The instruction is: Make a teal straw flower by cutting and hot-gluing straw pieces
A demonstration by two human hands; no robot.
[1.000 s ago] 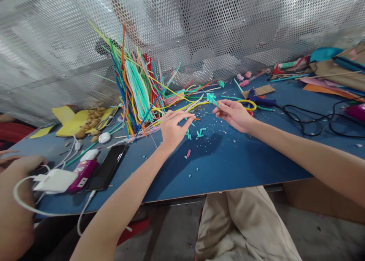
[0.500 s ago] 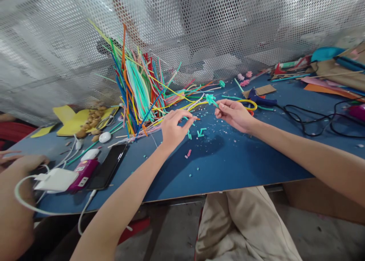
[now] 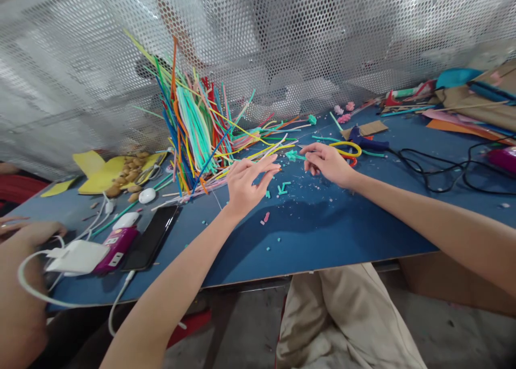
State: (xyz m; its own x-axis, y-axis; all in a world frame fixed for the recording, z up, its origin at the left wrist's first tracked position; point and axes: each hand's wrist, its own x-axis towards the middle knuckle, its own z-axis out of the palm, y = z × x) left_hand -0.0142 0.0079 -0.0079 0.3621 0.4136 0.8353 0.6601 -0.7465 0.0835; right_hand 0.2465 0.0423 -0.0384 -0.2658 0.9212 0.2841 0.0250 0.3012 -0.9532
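1. And there's the change: the turquoise pipe-cleaner piece (image 3: 291, 155) has dropped lower than half a second ago, its stem swinging round to lie nearly level.
2. What that means for the work: it looks like a repositioning in mid-handling, the piece apparently not released; that's my reading.
3. Right hand (image 3: 325, 164) now: rolled over, more of its back showing, index finger reaching out above the stem. The stem's end meets the fingertips, seemingly in a narrow pinch, with the fuzzy head poking out toward the other hand.
4. Over to the left hand (image 3: 245, 185): wrist raised, fingers fanned wider than a moment ago, thumb and index tips close together. Whether anything sits between those tips, I can't tell.
5. So the piece sits between the two hands, at the right fingertips, well above the front edge of the blue tabletop (image 3: 290, 259) in this view.
6. Below the hands, turquoise offcuts (image 3: 283, 189) and pink scraps (image 3: 265, 217) lie scattered, unmoved.
7. Just beyond the right hand, a yellow loop (image 3: 342, 145) and a blue glue gun (image 3: 374, 144); behind the left, the upright pipe-cleaner bundle (image 3: 194, 127).
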